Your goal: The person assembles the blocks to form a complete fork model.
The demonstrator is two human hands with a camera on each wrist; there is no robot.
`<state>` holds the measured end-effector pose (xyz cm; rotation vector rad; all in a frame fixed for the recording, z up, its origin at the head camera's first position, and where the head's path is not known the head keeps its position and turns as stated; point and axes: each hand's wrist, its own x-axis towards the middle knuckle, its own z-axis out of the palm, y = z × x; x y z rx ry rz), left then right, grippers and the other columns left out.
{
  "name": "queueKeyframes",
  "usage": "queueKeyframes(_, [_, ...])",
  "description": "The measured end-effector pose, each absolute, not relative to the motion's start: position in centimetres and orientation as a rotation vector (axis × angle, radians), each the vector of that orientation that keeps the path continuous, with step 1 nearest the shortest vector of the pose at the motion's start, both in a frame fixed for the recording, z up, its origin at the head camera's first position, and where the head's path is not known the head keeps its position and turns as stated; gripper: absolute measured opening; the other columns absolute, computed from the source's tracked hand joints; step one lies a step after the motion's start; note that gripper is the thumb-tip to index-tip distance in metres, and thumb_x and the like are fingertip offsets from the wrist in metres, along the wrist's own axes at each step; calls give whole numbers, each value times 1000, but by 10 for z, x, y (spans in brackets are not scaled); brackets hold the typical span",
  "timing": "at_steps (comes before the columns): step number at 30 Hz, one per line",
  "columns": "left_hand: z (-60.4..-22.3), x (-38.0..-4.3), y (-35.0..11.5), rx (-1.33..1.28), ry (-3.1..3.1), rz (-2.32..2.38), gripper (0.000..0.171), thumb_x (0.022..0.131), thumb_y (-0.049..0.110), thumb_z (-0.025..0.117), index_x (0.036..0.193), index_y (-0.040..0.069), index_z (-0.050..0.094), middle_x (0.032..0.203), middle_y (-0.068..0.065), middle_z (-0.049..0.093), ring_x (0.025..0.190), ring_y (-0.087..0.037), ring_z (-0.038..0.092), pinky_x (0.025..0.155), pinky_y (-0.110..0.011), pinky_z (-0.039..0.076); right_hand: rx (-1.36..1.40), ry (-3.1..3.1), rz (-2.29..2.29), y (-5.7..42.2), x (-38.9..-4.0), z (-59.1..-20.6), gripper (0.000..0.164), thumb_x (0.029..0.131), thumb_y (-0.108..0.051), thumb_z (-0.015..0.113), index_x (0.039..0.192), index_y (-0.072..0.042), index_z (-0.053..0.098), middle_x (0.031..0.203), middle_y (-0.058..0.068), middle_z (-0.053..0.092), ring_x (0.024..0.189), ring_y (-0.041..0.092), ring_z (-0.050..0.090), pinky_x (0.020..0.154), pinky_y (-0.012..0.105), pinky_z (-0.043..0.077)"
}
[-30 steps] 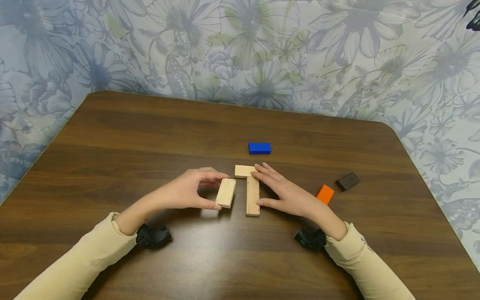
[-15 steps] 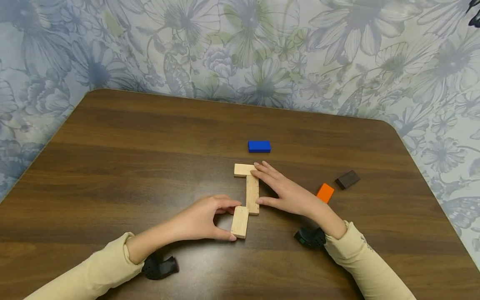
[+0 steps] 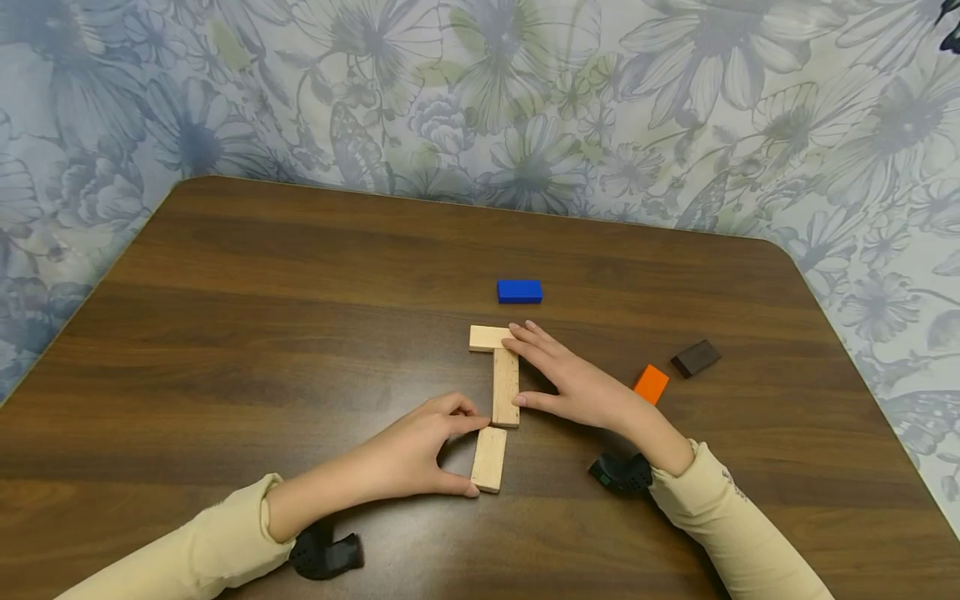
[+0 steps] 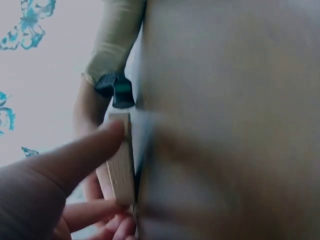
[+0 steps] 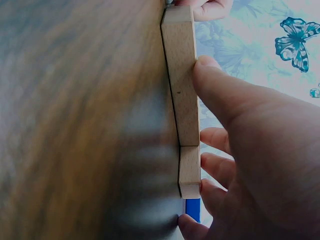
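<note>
In the head view my left hand [image 3: 416,457] pinches a plain wooden block [image 3: 489,460] lengthwise, thumb at its near end and fingers at its far end. That block lies just below the near end of a second, upright-running wooden block [image 3: 506,387], which meets a crosswise wooden block [image 3: 487,337] at its far end. My right hand [image 3: 566,387] rests on these two, fingers fairly straight: fingertips on the right part of the crosswise block, thumb against the long block's right side. The left wrist view shows the thumb [image 4: 107,142] pressed on the held block's end.
Beyond the wooden blocks lies a blue block [image 3: 519,292]. An orange block [image 3: 651,384], partly behind the right wrist, and a dark brown block [image 3: 696,358] lie to the right. All are on the brown table [image 3: 300,275], which stands against a floral wall [image 3: 480,100].
My left hand has carried its block from left of the long block toward me and then right, to the long block's near end. The right hand stays in place.
</note>
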<state>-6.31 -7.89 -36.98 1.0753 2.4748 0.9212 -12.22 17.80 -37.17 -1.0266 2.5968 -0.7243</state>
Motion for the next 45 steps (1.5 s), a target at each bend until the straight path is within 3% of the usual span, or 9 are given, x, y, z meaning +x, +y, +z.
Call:
queueKeyframes(6, [-374,-60,-76,1101,2554,887,73,69,38,82,125,-3,58,112,-1,48,100,-15,45,85,-35,43,-1029,2601,-728,178,-122,-372,70,93,-42,55,150,-17,24,155,2,10,140,16,0,106,47,21])
queueKeyframes(15, [-379,-63,-79,1229,2636,775,78,72,45,78,130,-1,54,125,-8,46,112,-22,40,92,-41,39,-1022,2595,-730,178,-121,-371,70,93,-42,55,150,-17,24,155,3,10,140,17,0,105,48,21])
queueKeyframes(20, [-381,-62,-78,1270,2682,710,68,80,42,72,131,1,54,131,-11,44,113,-24,41,89,-44,41,-1020,2590,-735,178,-121,-370,70,93,-41,55,150,-16,24,155,3,10,140,17,0,106,48,21])
queueKeyframes(25, [-383,-61,-76,1265,2731,725,49,89,29,65,129,2,57,130,-10,47,111,-22,43,86,-43,43,-1024,2590,-742,178,-122,-370,69,93,-41,56,150,-16,25,155,3,10,140,16,1,106,47,21])
queueKeyframes(32, [-384,-67,-69,1226,2790,867,37,88,20,68,119,0,64,120,-7,54,95,-14,49,77,-31,45,-1014,2590,-750,178,-122,-371,69,93,-41,55,150,-17,24,155,1,10,140,16,0,106,47,21])
queueKeyframes(39, [-385,-68,-67,1206,2799,823,51,82,31,73,120,-2,62,122,-8,52,99,-16,48,81,-33,44,-1010,2587,-754,179,-122,-371,69,93,-42,55,150,-18,24,155,1,9,140,15,0,106,47,21])
queueKeyframes(45, [-381,-62,-68,1195,2720,695,92,72,50,76,136,-7,43,135,-15,39,113,-25,40,90,-44,39,-1021,2593,-746,179,-123,-373,70,92,-44,54,150,-18,24,155,2,10,140,15,0,106,47,20])
